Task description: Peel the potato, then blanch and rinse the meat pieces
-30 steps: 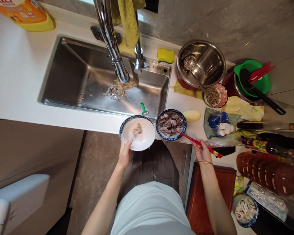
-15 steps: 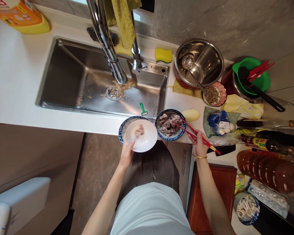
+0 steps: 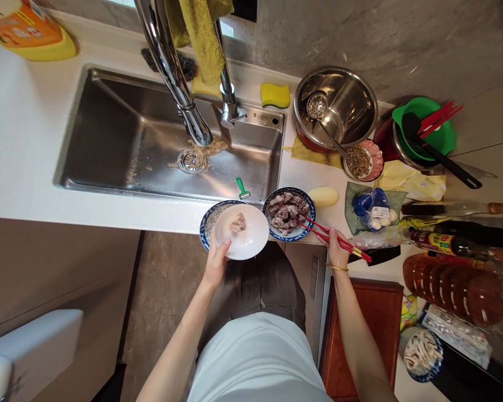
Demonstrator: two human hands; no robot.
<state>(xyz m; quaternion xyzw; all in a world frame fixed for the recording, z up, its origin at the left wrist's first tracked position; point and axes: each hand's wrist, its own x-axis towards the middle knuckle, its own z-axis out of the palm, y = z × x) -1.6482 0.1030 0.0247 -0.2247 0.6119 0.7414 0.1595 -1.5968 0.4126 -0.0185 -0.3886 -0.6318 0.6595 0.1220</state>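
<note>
My left hand (image 3: 217,261) grips the near rim of a white plate (image 3: 254,237), thumb on top. One pale piece of meat (image 3: 237,223) lies on it. Partly hidden beneath is a blue-rimmed bowl (image 3: 207,215) at the counter's front edge. Red chopsticks (image 3: 347,246) are held in my right hand (image 3: 336,249), their tips at the right side of a second blue-patterned bowl (image 3: 269,229). That bowl is heaped with chunks of brownish cooked meat (image 3: 285,212). Nothing is clearly pinched between the tips.
Behind the bowls, the steel sink (image 3: 159,128) holds a green peeler (image 3: 242,188) and peelings (image 3: 209,149) by the drain. A peeled potato (image 3: 323,196), a steel pot (image 3: 356,120) with a skimmer, and several bottles (image 3: 440,243) stand to the right. The faucet (image 3: 188,111) overhangs the sink.
The chopstick tips have shifted from the bowl's upper right down to its lower right edge. My left hand and the plate stay nearly still. The whole view has slid slightly.
</note>
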